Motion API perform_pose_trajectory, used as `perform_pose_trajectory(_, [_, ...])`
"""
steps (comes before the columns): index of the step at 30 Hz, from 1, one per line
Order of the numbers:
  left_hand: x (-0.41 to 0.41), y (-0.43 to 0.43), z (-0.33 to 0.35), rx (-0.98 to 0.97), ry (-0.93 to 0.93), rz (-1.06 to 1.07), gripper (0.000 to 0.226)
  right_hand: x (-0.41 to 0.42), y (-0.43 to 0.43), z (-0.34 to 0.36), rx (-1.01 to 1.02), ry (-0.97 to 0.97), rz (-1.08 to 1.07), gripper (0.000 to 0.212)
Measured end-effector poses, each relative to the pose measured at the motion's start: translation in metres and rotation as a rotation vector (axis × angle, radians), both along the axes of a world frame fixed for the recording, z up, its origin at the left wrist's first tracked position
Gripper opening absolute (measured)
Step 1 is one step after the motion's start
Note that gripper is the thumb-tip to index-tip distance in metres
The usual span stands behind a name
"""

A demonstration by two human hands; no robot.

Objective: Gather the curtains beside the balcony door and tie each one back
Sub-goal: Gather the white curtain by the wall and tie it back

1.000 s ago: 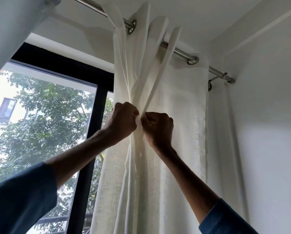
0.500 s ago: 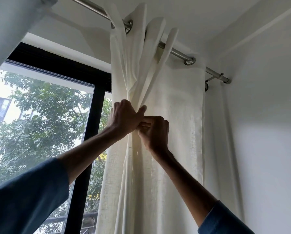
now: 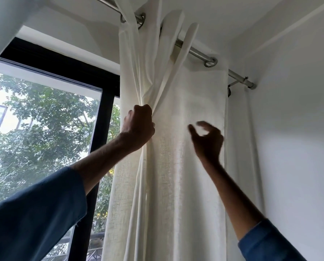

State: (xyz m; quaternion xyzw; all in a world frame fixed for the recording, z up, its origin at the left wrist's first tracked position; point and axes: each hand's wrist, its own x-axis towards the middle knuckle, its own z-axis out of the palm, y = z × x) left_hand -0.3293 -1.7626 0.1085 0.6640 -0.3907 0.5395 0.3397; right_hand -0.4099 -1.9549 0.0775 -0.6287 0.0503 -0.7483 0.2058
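Observation:
A cream curtain [image 3: 185, 176] hangs by metal eyelets from a steel rod [image 3: 195, 50] at the right of the balcony door [image 3: 102, 113]. Its left folds are bunched together, while the right panel hangs flat. My left hand [image 3: 138, 127] is shut on the bunched folds at about mid height in the view. My right hand [image 3: 207, 140] hovers in front of the flat panel, blurred, with fingers curled apart and nothing in them. No tie-back shows.
A second curtain's edge [image 3: 5, 25] fills the top left corner. The black door frame and glass show trees and a building outside. A white wall [image 3: 298, 147] stands close on the right, and the rod bracket [image 3: 232, 85] sits near the corner.
My right hand has let go of the gathered folds and moved right, opening in front of the flat panel. My left hand keeps its grip on the bunch.

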Motion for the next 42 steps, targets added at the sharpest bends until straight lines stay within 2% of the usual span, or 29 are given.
perform_pose_trajectory(2, [-0.001,0.0,-0.002,-0.004,-0.009,0.002,0.028,-0.006,-0.027,0.007,0.195,0.014,-0.106,0.076])
perform_pose_trajectory(4, [-0.002,0.001,-0.003,-0.003,-0.025,0.005,0.023,-0.011,-0.046,0.013,0.332,0.172,-0.071,0.107])
perform_pose_trajectory(6, [-0.003,0.001,-0.004,0.008,-0.042,0.005,0.022,-0.013,-0.054,0.013,0.382,0.326,0.06,0.118])
perform_pose_trajectory(8, [-0.003,0.001,-0.004,0.011,-0.056,0.008,0.02,-0.011,-0.051,0.009,0.338,0.411,0.143,0.113])
perform_pose_trajectory(9, [-0.003,0.001,-0.006,0.011,-0.062,0.007,0.02,-0.007,-0.049,0.006,0.286,0.416,0.127,0.103])
perform_pose_trajectory(13, [-0.003,0.002,-0.006,0.015,-0.063,0.012,0.022,0.014,-0.032,0.007,0.092,0.337,-0.078,0.025])
perform_pose_trajectory(14, [-0.002,0.002,-0.005,0.018,-0.058,0.016,0.026,0.02,-0.026,0.01,0.07,0.332,-0.11,0.018])
perform_pose_trajectory(20, [-0.002,0.007,-0.004,0.045,-0.03,0.016,0.046,0.045,0.028,0.022,-0.132,0.333,-0.092,0.021])
perform_pose_trajectory(23, [-0.005,0.01,-0.003,0.032,-0.022,0.001,0.042,0.056,0.067,0.023,-0.33,0.425,-0.083,0.023])
perform_pose_trajectory(25, [-0.007,0.014,-0.003,-0.003,-0.031,0.035,0.024,0.059,0.083,0.025,-0.383,0.406,-0.053,0.027])
perform_pose_trajectory(26, [-0.006,0.017,-0.004,-0.025,-0.037,0.047,0.021,0.059,0.085,0.025,-0.387,0.392,-0.025,0.028])
perform_pose_trajectory(29, [-0.001,0.023,-0.014,-0.051,-0.063,0.054,0.031,0.053,0.088,0.016,-0.4,0.318,0.035,0.031])
perform_pose_trajectory(33, [0.003,0.024,-0.04,-0.046,-0.075,-0.04,0.014,0.044,0.094,-0.016,-0.408,0.217,0.11,0.043])
perform_pose_trajectory(34, [0.003,0.024,-0.048,-0.054,-0.059,-0.061,0.019,0.043,0.091,-0.026,-0.383,0.209,0.142,0.045])
perform_pose_trajectory(37, [0.008,0.022,-0.076,-0.057,0.005,-0.12,0.037,0.042,0.083,-0.061,-0.298,0.256,0.204,0.037])
perform_pose_trajectory(42, [0.022,0.015,-0.128,-0.112,0.046,-0.15,0.035,0.037,0.083,-0.13,-0.195,0.332,0.264,0.034])
